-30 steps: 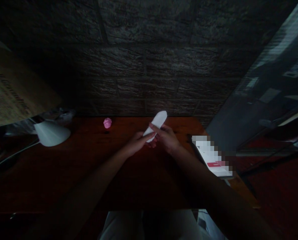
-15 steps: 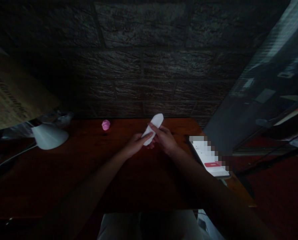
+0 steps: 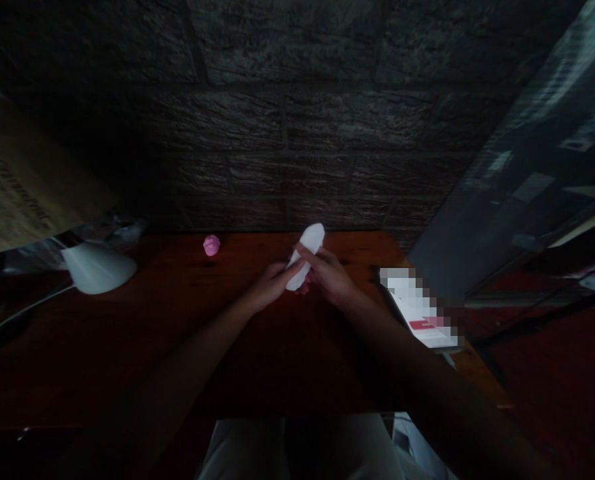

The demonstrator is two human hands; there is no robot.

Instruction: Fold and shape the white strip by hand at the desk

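Note:
Both hands meet over the middle of a dark reddish wooden table (image 3: 177, 347). My left hand (image 3: 270, 285) and my right hand (image 3: 330, 277) are closed together on a long white rolled piece (image 3: 307, 253) that looks like paper or tissue. Its rounded far end sticks up and away from me past my fingers. My left fingers grip its near end from the left. From the right, the thumb and fingers of my right hand pinch its middle.
A small crumpled pink ball (image 3: 211, 245) lies near the back of the table. A white desk lamp head (image 3: 97, 268) sits at the left under a cardboard box (image 3: 22, 193). A lit phone (image 3: 420, 310) lies at the right. A stone-patterned wall is behind.
The white piece has turned slightly more upright in my hands. Both hands stay in the same spot, still closed on it.

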